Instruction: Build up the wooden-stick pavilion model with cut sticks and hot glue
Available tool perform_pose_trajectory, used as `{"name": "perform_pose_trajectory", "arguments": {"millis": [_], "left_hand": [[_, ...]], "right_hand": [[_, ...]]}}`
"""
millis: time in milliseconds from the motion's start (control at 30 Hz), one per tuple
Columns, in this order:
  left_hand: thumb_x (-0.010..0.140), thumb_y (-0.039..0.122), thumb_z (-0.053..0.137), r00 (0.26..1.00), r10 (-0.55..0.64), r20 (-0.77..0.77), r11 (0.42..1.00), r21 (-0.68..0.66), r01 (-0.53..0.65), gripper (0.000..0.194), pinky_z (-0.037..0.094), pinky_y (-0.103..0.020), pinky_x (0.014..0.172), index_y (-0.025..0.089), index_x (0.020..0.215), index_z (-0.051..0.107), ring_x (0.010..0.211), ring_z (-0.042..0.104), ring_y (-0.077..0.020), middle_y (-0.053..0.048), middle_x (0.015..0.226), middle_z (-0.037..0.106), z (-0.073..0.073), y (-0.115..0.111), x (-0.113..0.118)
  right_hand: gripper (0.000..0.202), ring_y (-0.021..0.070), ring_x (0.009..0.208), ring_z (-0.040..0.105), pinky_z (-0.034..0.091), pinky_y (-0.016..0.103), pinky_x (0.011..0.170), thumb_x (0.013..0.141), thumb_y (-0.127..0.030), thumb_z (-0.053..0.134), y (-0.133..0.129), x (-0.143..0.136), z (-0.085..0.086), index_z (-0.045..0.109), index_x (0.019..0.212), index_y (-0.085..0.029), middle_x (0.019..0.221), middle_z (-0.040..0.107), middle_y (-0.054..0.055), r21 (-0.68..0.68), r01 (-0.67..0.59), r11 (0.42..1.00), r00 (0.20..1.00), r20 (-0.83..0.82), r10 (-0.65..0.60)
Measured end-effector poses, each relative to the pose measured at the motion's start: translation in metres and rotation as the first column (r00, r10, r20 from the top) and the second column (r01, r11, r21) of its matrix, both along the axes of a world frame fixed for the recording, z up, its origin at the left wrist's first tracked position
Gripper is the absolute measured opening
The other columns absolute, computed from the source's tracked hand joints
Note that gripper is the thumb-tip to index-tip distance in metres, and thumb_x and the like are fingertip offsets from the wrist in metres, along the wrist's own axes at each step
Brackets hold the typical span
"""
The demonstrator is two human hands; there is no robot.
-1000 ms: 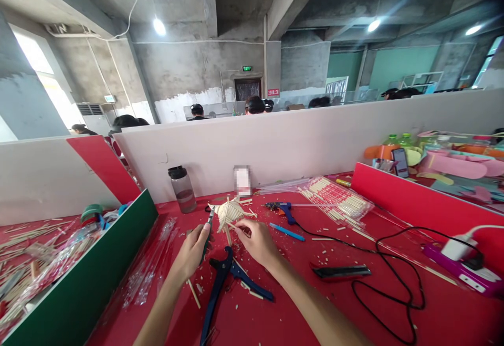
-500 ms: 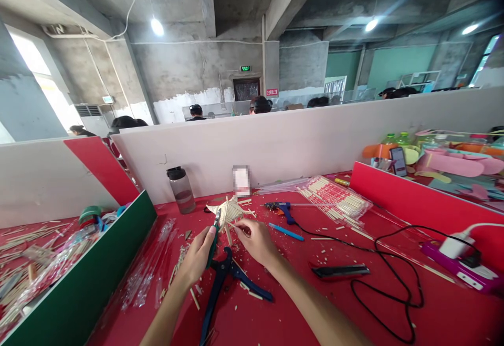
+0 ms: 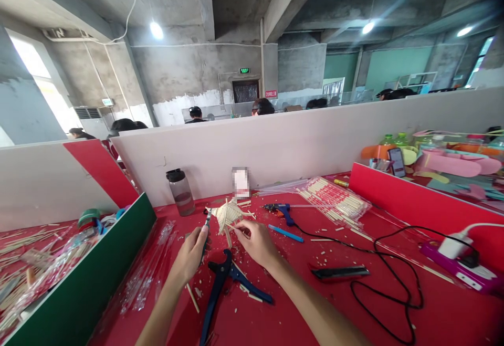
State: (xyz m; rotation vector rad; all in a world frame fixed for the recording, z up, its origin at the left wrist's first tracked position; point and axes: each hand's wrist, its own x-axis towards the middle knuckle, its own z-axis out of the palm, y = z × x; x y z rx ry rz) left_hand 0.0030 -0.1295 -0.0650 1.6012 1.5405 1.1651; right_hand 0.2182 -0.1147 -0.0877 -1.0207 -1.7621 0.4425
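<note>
A small structure of pale wooden sticks (image 3: 229, 213) stands on the red table, its sticks spreading outward. My left hand (image 3: 192, 254) is closed round a dark-handled tool (image 3: 206, 230), whose metal tip points up at the structure's left side. On the right, my right hand (image 3: 254, 238) pinches a thin pale stick (image 3: 233, 227) against the lower part of the structure. Just below both hands lies a dark blue cutter (image 3: 222, 270) with its handles spread.
Beyond the hands are a water bottle (image 3: 181, 192), a blue glue gun (image 3: 284, 212) with a black cord, a blue pen (image 3: 286, 233), a black utility knife (image 3: 340, 272) and bagged sticks (image 3: 338, 199). A green divider (image 3: 90, 272) stands left, a purple power strip (image 3: 460, 270) right.
My left hand and its tool have moved left and slightly down, away from the middle of the stick structure. My right hand has hardly moved.
</note>
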Motion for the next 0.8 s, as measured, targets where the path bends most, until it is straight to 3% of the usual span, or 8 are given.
{"name": "perform_pose_trajectory", "arguments": {"millis": [167, 400, 600, 800], "left_hand": [[0.078, 0.085, 0.04, 1.0, -0.002, -0.008, 0.998, -0.065, 0.001, 0.066, 0.041, -0.026, 0.05, 0.02, 0.068, 0.05, 0.051, 0.051, -0.0158, 0.004, 0.055, 0.051, -0.006, 0.009, -0.013], [0.07, 0.088, 0.042, 0.992, 0.019, 0.123, 0.961, -0.276, 0.016, 0.069, 0.047, -0.03, 0.05, 0.02, 0.073, 0.053, 0.051, 0.06, -0.0199, 0.001, 0.054, 0.057, 0.0, 0.006, -0.012], [0.065, 0.093, 0.039, 0.999, -0.046, 0.008, 0.967, -0.252, 0.047, 0.071, 0.041, -0.029, 0.048, 0.022, 0.061, 0.045, 0.046, 0.052, -0.0167, 0.002, 0.048, 0.051, 0.004, 0.004, -0.009], [0.071, 0.088, 0.04, 0.998, -0.056, -0.016, 0.971, -0.232, 0.051, 0.067, 0.045, -0.03, 0.052, 0.022, 0.069, 0.049, 0.051, 0.058, -0.0191, 0.002, 0.053, 0.057, -0.004, 0.006, -0.01]], "right_hand": [[0.012, 0.0182, 0.075, 0.071, 0.048, 0.025, 0.068, 0.092, -0.019, 0.061, 0.001, 0.0, -0.002, 0.072, 0.09, -0.021, 0.085, 0.076, 0.002, 0.0, -0.007, 1.0, 1.0, -0.008, 0.007], [0.013, 0.0181, 0.074, 0.07, 0.048, 0.024, 0.066, 0.092, -0.019, 0.06, 0.002, -0.001, -0.003, 0.073, 0.089, -0.021, 0.085, 0.076, 0.003, 0.01, -0.008, 1.0, 1.0, -0.014, 0.008], [0.012, 0.0179, 0.073, 0.07, 0.048, 0.025, 0.066, 0.091, -0.019, 0.061, 0.002, 0.0, -0.001, 0.073, 0.089, -0.021, 0.085, 0.076, 0.003, 0.006, -0.012, 1.0, 1.0, -0.021, 0.012], [0.011, 0.0192, 0.076, 0.071, 0.049, 0.025, 0.066, 0.091, -0.019, 0.061, 0.002, 0.0, -0.003, 0.072, 0.09, -0.021, 0.086, 0.077, 0.003, -0.003, -0.01, 1.0, 1.0, -0.026, 0.01]]}}
